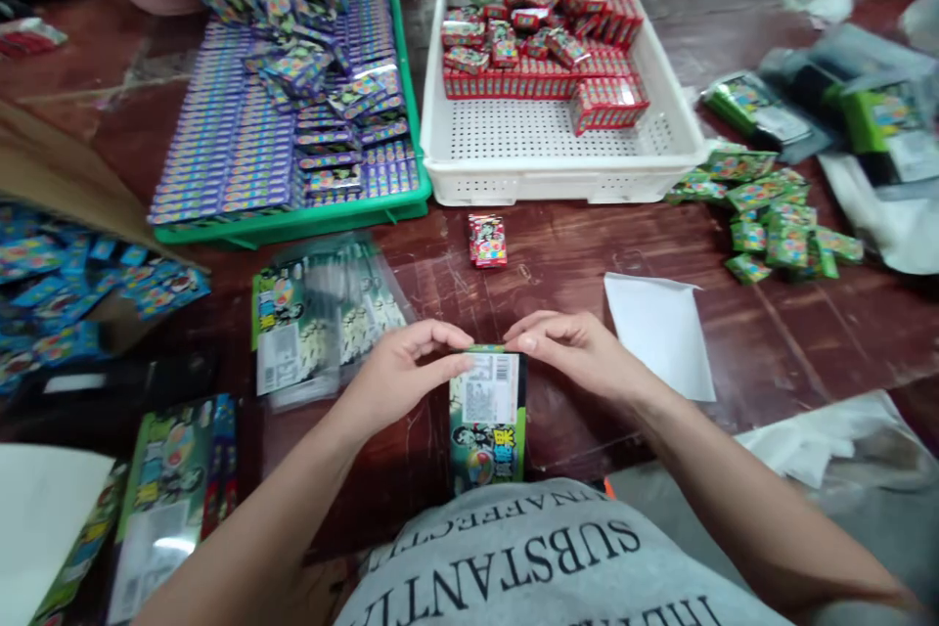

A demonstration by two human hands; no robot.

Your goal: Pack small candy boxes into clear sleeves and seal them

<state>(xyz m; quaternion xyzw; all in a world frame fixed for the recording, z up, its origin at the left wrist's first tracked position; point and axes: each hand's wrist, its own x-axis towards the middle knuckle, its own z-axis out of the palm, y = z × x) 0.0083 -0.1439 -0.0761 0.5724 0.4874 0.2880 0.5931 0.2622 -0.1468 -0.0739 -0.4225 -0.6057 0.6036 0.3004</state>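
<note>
A green and black printed candy bag with a white label lies upright before my body, its far end between my two hands. My left hand pinches the far left corner with thumb and fingers. At the far right corner, the thumb and fingertips of my right hand close on the edge. Something green shows at the bag's far end; whether it is a small packet inside cannot be made out. Beyond my hands lies a small red packet. Left of my left hand is a stack of flat printed bags.
A green tray holds purple packets, and a white perforated basket holds red ones. Green packets lie heaped at right, near a white paper. Blue packets fill a carton at left. More printed bags lie front left.
</note>
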